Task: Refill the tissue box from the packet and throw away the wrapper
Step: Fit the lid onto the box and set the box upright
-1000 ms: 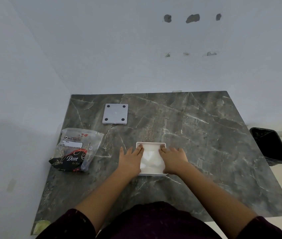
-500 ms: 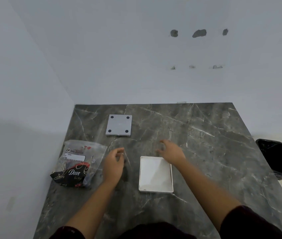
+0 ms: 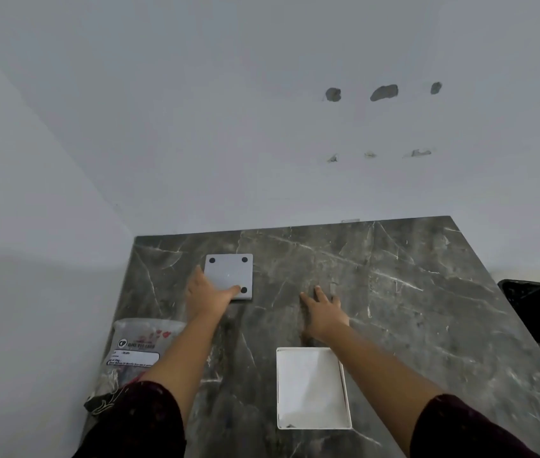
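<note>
A: What lies nearest?
B: The white tissue box [image 3: 313,388], open side up on the dark marble table [image 3: 410,302], white tissue filling it. At the near left edge sits the clear plastic wrapper [image 3: 136,352] with a printed label, partly hidden by a dark sleeve [image 3: 139,421].

A: And the right hand?
B: The right hand [image 3: 323,314] is flat over the tabletop just beyond the box, fingers spread apart, holding nothing.

A: The left one?
B: The left hand [image 3: 207,294] reaches farther, onto the near left corner of the grey square lid [image 3: 229,276], which lies with four black pads facing up. The thumb rests on top; whether the fingers have closed under the edge, I cannot tell.

A: Anything beyond the table?
B: A black bin [image 3: 539,312] stands on the floor at the right, and the white wall [image 3: 262,110] behind shows patched holes.
</note>
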